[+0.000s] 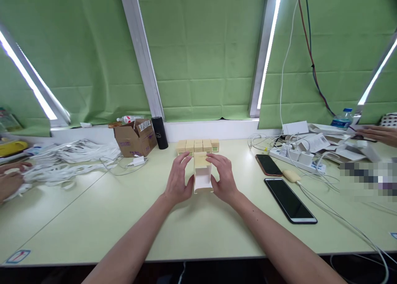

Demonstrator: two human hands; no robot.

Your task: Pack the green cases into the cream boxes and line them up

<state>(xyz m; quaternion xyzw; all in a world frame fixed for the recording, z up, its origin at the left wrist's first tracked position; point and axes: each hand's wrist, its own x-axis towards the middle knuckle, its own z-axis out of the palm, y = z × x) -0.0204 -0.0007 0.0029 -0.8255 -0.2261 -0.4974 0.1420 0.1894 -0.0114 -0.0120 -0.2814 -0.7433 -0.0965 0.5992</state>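
Observation:
A small pale yellow box stands at the middle of the table, its near side open and its white inside showing. My left hand holds its left side, with the thumb low and the fingers near the top edge. On the right side my right hand grips it in the same way. Just beyond the box, several small yellow boxes sit side by side in a row.
Left: a cardboard box, black cylinder, white straps and a person's hand. Right: two phones, a power strip, cables, flattened white cartons, a bottle and another person's hand.

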